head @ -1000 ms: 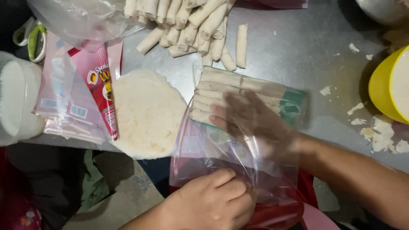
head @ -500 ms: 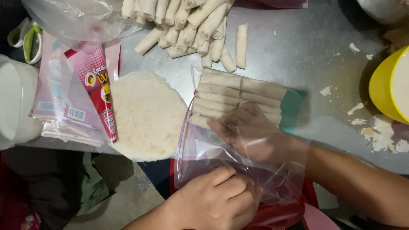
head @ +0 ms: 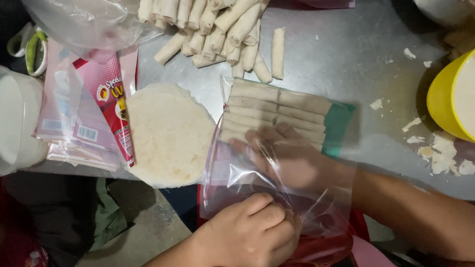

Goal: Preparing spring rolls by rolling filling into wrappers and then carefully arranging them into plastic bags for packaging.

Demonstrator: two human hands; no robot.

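Steel tabletop (head: 346, 54), grey and scuffed, under everything, flecked on the right with pale wrapper scraps (head: 440, 155).

Clear plastic bag (head: 269, 183), largest package, flat in the middle, mouth toward the near edge, green band (head: 337, 126) along its far-right end. Inside, packed spring rolls (head: 277, 106) in two columns side by side, five or so rows visible, nearest rows blurred behind fingers.

Right hand (head: 292, 155) pushed inside the bag through the mouth, fingers spread flat and wide against the nearest rolls, gripping nothing. Left hand (head: 250, 235) at the near edge, closed in a fist on the bag's mouth, bunching the film.

Round stack of wrapper sheets (head: 168, 133), one pile, off-white, just left of the bag, overhanging the near table edge.

Empty printed pouches (head: 81, 118), a fanned stack on the left, pink and red with white barcode patches; exact count cannot be told.

Crumpled clear plastic (head: 89, 20), far left, above the pouches.

Loose spring rolls (head: 217, 29), one heap at the far edge, well over a dozen, one lying apart at its right.

Yellow bowl (head: 440, 99), cut off at the right edge. White container (head: 17, 123), cut off at the left edge.
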